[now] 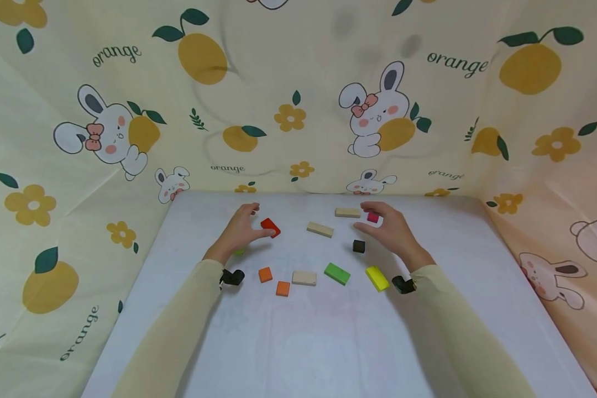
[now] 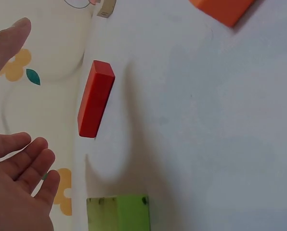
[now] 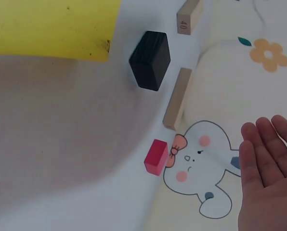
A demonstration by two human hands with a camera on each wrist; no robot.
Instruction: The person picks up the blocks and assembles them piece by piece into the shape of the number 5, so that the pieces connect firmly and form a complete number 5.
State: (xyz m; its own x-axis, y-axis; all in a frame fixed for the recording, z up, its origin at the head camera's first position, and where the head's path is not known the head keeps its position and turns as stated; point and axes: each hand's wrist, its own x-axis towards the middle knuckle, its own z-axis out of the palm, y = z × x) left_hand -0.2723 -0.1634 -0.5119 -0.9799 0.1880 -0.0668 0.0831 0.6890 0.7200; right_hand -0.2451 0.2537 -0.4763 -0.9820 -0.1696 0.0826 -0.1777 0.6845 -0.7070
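My left hand [image 1: 237, 229] hovers beside a red block [image 1: 271, 227], its fingers and thumb spread apart. In the left wrist view that red block [image 2: 96, 99] lies on the tabletop, apart from the fingers. A green block [image 2: 118, 213] lies partly under this hand. On the far right, my right hand [image 1: 389, 229] holds nothing, with a small pink block [image 1: 372, 217] showing between its thumb and fingers. The right wrist view shows the pink block [image 3: 156, 157] resting on the table, clear of the hand. Nearby are a black block [image 3: 150, 60] and a plain wooden block [image 3: 177, 98].
Across the white table [image 1: 288, 348] lie two orange blocks [image 1: 265, 275], a wooden block [image 1: 304, 278], a green block [image 1: 336, 273] and a yellow block [image 1: 377, 278]. Another wooden block [image 1: 320, 229] lies farther back. A patterned cloth [image 1: 278, 110] hangs behind the table.
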